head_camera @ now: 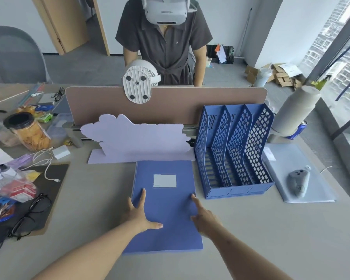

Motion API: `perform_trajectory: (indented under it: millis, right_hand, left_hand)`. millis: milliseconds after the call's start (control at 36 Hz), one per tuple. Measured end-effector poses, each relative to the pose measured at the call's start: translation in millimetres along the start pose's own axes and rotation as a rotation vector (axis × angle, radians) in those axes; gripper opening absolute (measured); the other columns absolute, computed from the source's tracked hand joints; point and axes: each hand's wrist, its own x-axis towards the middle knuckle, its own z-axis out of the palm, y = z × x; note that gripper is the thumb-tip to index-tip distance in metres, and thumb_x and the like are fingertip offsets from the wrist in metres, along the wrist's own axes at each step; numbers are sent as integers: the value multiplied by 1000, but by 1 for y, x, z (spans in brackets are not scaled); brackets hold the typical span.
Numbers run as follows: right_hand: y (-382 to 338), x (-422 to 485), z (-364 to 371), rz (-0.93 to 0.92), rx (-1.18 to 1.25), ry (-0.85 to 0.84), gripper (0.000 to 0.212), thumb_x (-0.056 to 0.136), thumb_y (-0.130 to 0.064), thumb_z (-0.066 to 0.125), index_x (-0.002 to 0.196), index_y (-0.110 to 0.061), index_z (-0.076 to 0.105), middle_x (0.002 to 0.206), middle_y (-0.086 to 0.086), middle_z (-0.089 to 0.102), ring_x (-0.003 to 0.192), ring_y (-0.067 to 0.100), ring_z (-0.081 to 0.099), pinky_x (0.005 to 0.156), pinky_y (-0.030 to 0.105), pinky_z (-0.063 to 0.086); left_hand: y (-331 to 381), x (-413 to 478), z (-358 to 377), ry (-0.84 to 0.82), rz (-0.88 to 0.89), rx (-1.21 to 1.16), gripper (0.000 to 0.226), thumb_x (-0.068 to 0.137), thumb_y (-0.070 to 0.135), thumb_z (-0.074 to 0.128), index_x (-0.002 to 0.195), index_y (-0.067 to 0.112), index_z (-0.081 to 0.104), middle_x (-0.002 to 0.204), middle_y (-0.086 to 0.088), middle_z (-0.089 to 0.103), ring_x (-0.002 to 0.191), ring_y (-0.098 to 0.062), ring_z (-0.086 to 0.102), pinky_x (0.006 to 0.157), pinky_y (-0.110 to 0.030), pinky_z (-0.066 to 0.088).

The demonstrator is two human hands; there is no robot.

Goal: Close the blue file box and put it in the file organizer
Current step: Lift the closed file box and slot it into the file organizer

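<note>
The blue file box [166, 201] lies flat on the desk in front of me, lid down, with a white label near its far end. My left hand [138, 214] rests on its left part, fingers spread across the lid and thumb pointing right. My right hand [205, 217] touches the box's right edge, fingers pointing forward. The blue mesh file organizer [233, 150] stands upright just right of the box, with three open slots facing me.
A pale cut-out board [135, 138] leans against the brown desk divider [170, 104] behind the box. Glasses [31, 214], snacks and a cable clutter the left. A grey controller [299, 181] lies on a clear folder at right. A person with a headset stands beyond the divider.
</note>
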Motion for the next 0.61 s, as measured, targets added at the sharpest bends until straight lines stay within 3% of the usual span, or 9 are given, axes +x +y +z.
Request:
perform_trajectory:
  millis: [56, 83, 111, 167, 250, 306, 472, 556, 611]
  right_hand:
    - [6, -2, -1, -44, 160, -35, 73, 89, -14, 43, 144, -50, 11, 76, 3, 52, 61, 17, 47, 54, 17, 40]
    - [10, -4, 0, -60, 221, -29, 75, 89, -9, 43, 143, -49, 11, 87, 4, 59, 68, 15, 54, 53, 13, 39]
    - [12, -5, 2, -76, 281, -13, 78, 88, -5, 42, 142, -51, 10, 108, 6, 63, 85, 18, 63, 58, 12, 41]
    - [12, -6, 9, -107, 368, 10, 83, 87, -3, 42, 140, -55, 4, 132, 1, 54, 121, 29, 56, 70, 13, 43]
    - [8, -7, 17, -221, 404, 34, 82, 88, 2, 42, 133, -57, 7, 136, -37, 29, 139, 18, 37, 95, 15, 36]
    - [7, -6, 19, -319, 426, 84, 81, 89, 0, 43, 133, -60, 11, 137, -48, 19, 141, 3, 28, 112, 23, 27]
    - [-27, -16, -3, -403, 606, 266, 78, 88, 4, 45, 139, -51, 25, 148, -30, 26, 144, 1, 20, 123, 40, 15]
    - [-42, -28, -27, -478, 656, 365, 72, 88, -20, 54, 146, -46, 20, 155, -16, 27, 144, 5, 24, 120, 49, 21]
    - [-48, -42, -50, -461, 644, 442, 76, 85, -38, 59, 141, -58, 13, 147, -3, 37, 132, 9, 41, 114, 52, 33]
  left_hand:
    - [0, 0, 0, -15, 12, -77, 144, 52, 60, 86, 141, 53, -27, 160, -10, -27, 145, -30, 30, 90, -33, 49]
    - [0, 0, 0, -6, 25, -119, 144, 52, 57, 87, 143, 53, -25, 160, -10, -27, 147, -29, 27, 93, -33, 49]
    - [-2, -1, 1, 8, 38, -159, 144, 51, 54, 89, 144, 53, -22, 161, -9, -25, 148, -28, 25, 96, -34, 48]
    - [-6, -3, 2, 40, 55, -216, 145, 48, 51, 91, 146, 53, -16, 161, -8, -20, 148, -27, 23, 99, -35, 48]
    - [-16, -6, -2, 70, 43, -253, 148, 40, 55, 91, 145, 56, -14, 162, -6, -14, 148, -29, 23, 101, -39, 49]
    - [-21, -8, -7, 94, 49, -275, 150, 35, 59, 89, 144, 58, -14, 162, -4, -12, 148, -30, 22, 103, -43, 47]
    - [-10, -13, -40, 246, 236, -381, 148, 36, 50, 94, 140, 65, -10, 158, 4, -2, 144, -26, 23, 104, -42, 43]
    - [3, -20, -59, 320, 363, -360, 144, 39, 51, 93, 134, 70, -14, 154, 9, 1, 143, -25, 23, 109, -44, 40]
    - [13, -27, -70, 335, 455, -378, 142, 45, 46, 94, 138, 67, -11, 154, 13, -1, 144, -17, 19, 112, -41, 36]
